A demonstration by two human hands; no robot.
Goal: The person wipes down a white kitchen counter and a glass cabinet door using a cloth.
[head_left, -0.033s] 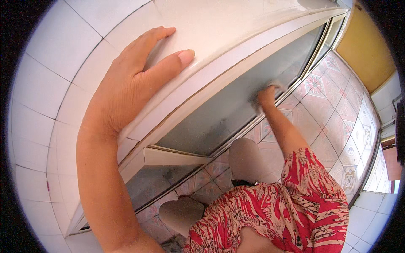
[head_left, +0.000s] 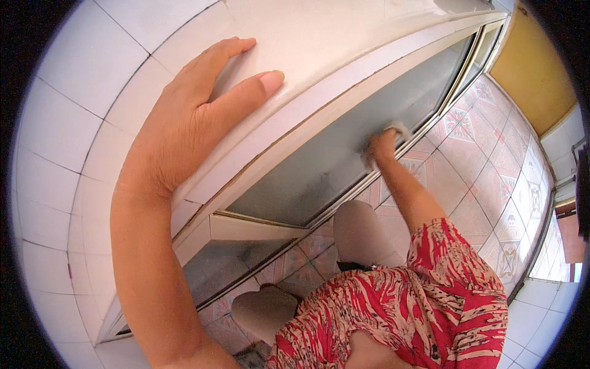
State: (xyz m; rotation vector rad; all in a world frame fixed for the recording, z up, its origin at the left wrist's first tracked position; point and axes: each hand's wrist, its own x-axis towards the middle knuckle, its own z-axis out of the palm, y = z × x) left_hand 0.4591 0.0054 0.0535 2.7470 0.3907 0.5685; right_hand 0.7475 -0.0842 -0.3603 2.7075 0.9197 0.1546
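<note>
My left hand (head_left: 196, 114) rests on the white tiled countertop (head_left: 289, 27), thumb and fingers apart, holding nothing. Lower down on the right, my right hand (head_left: 382, 147) is closed around a pale, crumpled cloth (head_left: 401, 129). Parts of the cloth show on both sides of the fingers. It lies against the grey glass panel (head_left: 319, 172) of the cabinet below the counter, close to the panel's lower metal frame. The fingertips of this hand are hidden.
A pale ledge (head_left: 295, 123) runs along the counter's front. Below and left is another glass panel (head_left: 227, 264). Patterned floor tiles (head_left: 464, 169) spread to the right, toward a yellow door (head_left: 538, 67). My knees (head_left: 362, 234) are close to the cabinet.
My right hand and the cloth have shifted slightly left along the glass panel. My left hand stays in place on the countertop.
</note>
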